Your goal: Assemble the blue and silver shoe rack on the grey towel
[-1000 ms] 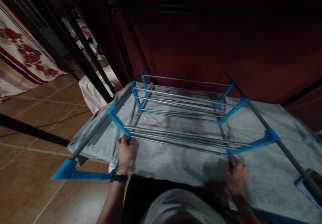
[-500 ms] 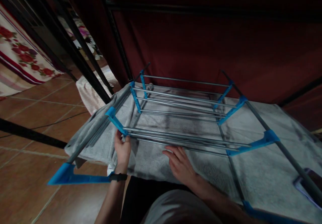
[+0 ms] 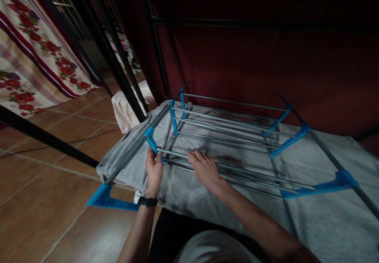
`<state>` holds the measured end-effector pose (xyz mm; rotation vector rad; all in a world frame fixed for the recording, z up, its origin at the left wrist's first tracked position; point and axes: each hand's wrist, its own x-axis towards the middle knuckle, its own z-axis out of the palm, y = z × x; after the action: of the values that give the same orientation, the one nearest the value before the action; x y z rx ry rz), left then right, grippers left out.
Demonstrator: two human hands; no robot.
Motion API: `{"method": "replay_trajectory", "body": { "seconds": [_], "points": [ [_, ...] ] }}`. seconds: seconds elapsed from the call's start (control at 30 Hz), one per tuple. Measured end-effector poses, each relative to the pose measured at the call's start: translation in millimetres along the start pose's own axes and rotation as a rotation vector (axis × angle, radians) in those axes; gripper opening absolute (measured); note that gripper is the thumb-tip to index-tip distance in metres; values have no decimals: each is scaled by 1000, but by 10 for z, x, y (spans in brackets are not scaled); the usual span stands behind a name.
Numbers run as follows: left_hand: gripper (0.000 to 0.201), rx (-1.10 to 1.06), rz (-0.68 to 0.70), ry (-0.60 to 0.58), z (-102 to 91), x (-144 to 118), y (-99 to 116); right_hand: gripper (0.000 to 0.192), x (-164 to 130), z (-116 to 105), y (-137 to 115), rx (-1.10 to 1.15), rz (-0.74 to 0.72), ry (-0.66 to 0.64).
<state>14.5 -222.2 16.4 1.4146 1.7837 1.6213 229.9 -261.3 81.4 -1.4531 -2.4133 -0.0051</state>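
Note:
A rack of grey metal rods and blue plastic brackets lies across the bed-like surface. My left hand, with a dark band on its wrist, is closed around the lower end of the near left blue bracket, beside the rods' left ends. Its fingertips are partly hidden. My right hand has its fingers wrapped over the uppermost near rod, a short way right of the left hand. At its right end, that rod lies along the near right blue bracket.
Grey blanket covers the surface beneath the rack. Black metal posts stand at the left, and a dark red curtain hangs behind. A blue end piece juts out over the tiled floor. Floral cloth hangs far left.
My right hand has moved up from below the near rods and closed on the top one. That rod's left end has risen slightly off the others. The view has swung left.

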Motion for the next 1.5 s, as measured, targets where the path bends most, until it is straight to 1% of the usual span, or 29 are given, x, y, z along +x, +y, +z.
{"method": "replay_trajectory", "body": {
  "seconds": [0.07, 0.17, 0.33, 0.43, 0.5, 0.73, 0.97, 1.1, 1.27, 1.5],
  "points": [
    [37, 2, -1, 23, 5, 9, 44, 34, -3, -38, -3, 5, 2, 6],
    [36, -17, -13, 40, 19, 26, 68, 33, 8, -91, -14, 15, 18, -20],
    [39, -142, -6, 72, 39, 53, -53, 35, 35, -164, -22, 0, 33, -123],
    [38, -173, -7, 88, 49, 56, -109, 37, 41, -198, -19, -4, 36, -179],
    [36, -179, -10, 95, 54, 52, -111, 37, 40, -207, -18, -6, 37, -192],
    [37, -169, 1, 106, 51, 39, -39, 40, 47, -184, -13, -20, 26, -213],
    [37, -143, 19, 106, 39, 44, -51, 39, 53, -170, -2, -41, 16, -214],
    [34, -152, 14, 96, 40, 48, -55, 38, 50, -160, -4, -44, 15, -200],
    [34, -145, 10, 113, 48, 47, -50, 38, 44, -154, -6, -54, -5, -176],
    [32, -96, 50, 107, 30, 67, -73, 32, 49, -217, -14, -54, -29, -154]
  ]
}}
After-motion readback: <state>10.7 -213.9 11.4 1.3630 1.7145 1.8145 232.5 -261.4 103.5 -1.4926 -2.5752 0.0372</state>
